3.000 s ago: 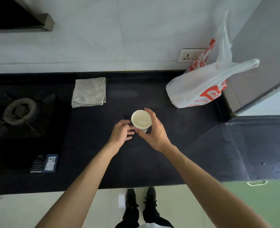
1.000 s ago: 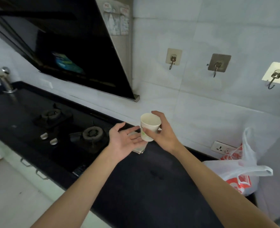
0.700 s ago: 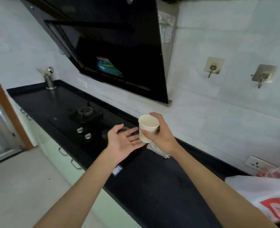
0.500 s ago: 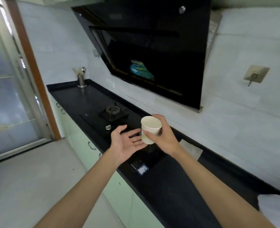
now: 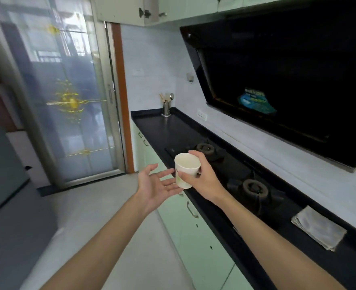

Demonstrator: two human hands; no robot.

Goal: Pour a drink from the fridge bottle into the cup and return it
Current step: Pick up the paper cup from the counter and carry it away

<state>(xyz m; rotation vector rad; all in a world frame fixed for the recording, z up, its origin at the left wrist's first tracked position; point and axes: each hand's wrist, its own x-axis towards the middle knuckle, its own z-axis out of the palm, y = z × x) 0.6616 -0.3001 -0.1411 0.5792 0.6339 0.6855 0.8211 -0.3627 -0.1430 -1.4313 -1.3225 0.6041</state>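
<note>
Right hand (image 5: 202, 181) is gripping a smooth, tapered white paper cup (image 5: 185, 170) upright over the counter (image 5: 172, 130) edge, interior showing empty; left hand (image 5: 154, 185) is lying open, palm up, beside it.

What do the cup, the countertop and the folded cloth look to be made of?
Cup: probably paper, matte off-white, with a thin wall and a faint print on its side.
Countertop: looks like polished black stone or a similar composite, smooth with a soft sheen.
Cloth: soft matte fabric, grey-beige, with layered folded edges. The fibre cannot be told.
</note>
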